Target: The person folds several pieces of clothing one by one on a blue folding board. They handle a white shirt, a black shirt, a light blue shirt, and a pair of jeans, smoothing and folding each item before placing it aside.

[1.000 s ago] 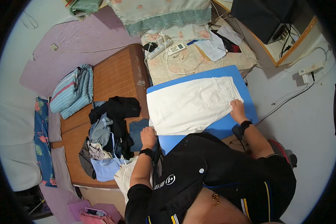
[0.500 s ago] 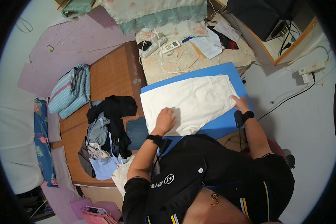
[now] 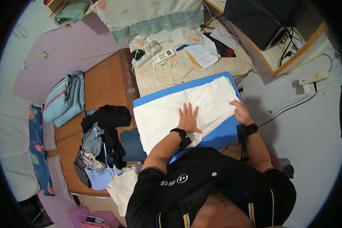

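Note:
A white garment [image 3: 167, 117], folded into a long flat shape, lies across a blue board-like tabletop [image 3: 220, 131]. I cannot make out whether it is trousers or another piece of clothing. My left hand [image 3: 188, 121] rests on its middle, palm down with fingers spread. At the garment's right end, my right hand [image 3: 242, 111] pinches the edge, thumb on top and the other fingers partly hidden below. Each wrist wears a black band with a small dark box.
Left of the tabletop, a brown mat-covered bed [image 3: 102, 79] holds a heap of dark and blue clothes [image 3: 106, 129], folded jeans [image 3: 133, 144] and a striped blanket [image 3: 66, 97]. Behind stands a cloth-covered table [image 3: 155, 78] with a remote [image 3: 165, 56], power strip and papers. Cables hang at right.
My left hand has slid right across the white garment and its fingers have spread flat. My right hand stays at the right edge. The whole view has shifted slightly.

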